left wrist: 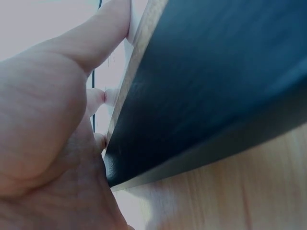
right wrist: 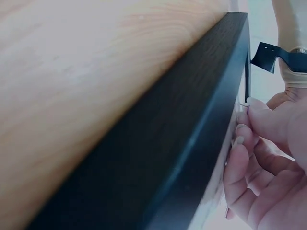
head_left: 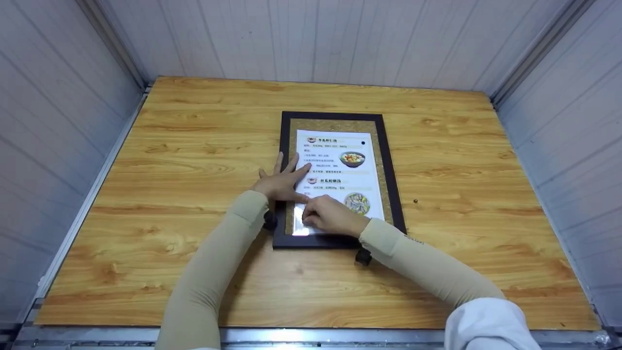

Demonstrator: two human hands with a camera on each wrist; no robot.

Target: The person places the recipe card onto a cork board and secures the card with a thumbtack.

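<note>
A black-framed cork board lies flat on the wooden table, with a white menu sheet on it. My left hand lies flat, fingers spread, across the frame's left edge and onto the sheet. The left wrist view shows the left hand against the dark frame. My right hand has its fingers curled at the sheet's lower left corner and pinches it; the corner itself is mostly hidden. In the right wrist view the right hand sits just inside the frame.
A black pin sits at the sheet's top right corner. A small dark object lies on the table to the right of the frame. White panel walls enclose the table on three sides. A metal rail runs along the near edge.
</note>
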